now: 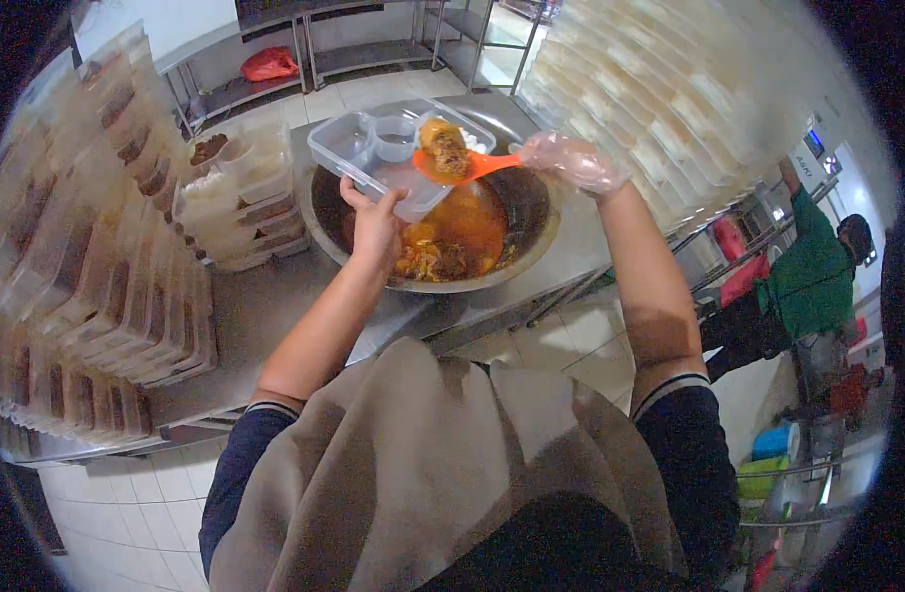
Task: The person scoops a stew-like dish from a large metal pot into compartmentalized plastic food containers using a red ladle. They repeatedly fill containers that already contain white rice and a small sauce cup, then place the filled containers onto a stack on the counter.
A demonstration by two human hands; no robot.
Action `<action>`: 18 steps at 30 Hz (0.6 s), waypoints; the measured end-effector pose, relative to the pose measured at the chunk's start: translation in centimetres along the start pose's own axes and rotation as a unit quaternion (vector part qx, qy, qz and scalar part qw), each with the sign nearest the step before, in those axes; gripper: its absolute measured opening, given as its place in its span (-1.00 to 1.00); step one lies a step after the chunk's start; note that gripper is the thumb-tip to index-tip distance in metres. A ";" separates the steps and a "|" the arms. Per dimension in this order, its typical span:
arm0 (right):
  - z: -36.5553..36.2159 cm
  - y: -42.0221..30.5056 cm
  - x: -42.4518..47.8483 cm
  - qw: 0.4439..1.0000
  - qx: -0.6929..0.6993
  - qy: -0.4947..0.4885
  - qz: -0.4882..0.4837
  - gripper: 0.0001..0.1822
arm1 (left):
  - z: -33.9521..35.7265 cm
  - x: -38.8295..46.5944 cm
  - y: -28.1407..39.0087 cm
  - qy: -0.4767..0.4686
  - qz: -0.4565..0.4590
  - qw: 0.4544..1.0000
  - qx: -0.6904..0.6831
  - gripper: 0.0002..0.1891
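My left hand (374,226) grips the near edge of a clear plastic compartment tray (341,144), tilted above a wide metal pan (545,237). White food, perhaps rice, shows in the tray's right compartment. In a clear plastic glove, my right hand (570,161) is closed on the handle of an orange serving spoon (489,164). Its bowl carries a sauced brown-and-yellow piece of food (446,148) and overlaps the tray in the picture. Orange-red sauce (474,211) fills part of the pan, with chunky pieces at its near side.
Tall stacks of filled plastic trays (127,311) line the left of the steel table (275,303), with a shorter stack (263,200) beside the pan. More stacked trays (637,96) rise at the right. A person in green (811,259) stands farther right. A red bag (269,64) lies on a back shelf.
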State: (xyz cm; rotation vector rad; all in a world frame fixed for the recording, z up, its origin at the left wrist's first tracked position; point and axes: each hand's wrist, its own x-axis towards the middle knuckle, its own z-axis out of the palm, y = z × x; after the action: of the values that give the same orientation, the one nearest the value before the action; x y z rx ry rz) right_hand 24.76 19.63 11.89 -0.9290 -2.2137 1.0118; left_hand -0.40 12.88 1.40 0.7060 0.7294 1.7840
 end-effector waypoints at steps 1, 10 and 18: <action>0.5 -0.5 0.5 0.999 0.022 0.006 0.046 -0.82 | 0.1 -0.2 -0.1 -0.005 -0.002 1.000 -0.003 -0.14; 5.4 -3.2 1.4 0.869 -0.491 0.042 -0.042 -0.86 | -0.7 -0.7 -0.7 -0.027 -0.004 0.999 -0.023 -0.17; 6.5 -3.6 -0.4 0.800 -0.506 0.231 -0.224 -0.90 | -0.1 -1.5 -0.1 -0.034 0.000 0.998 -0.058 -0.20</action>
State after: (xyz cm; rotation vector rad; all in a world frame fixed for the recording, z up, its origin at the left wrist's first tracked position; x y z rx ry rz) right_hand 19.18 14.80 10.90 -0.8232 -2.2738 -0.6695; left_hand 0.03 11.42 1.11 0.6860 0.5750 1.7775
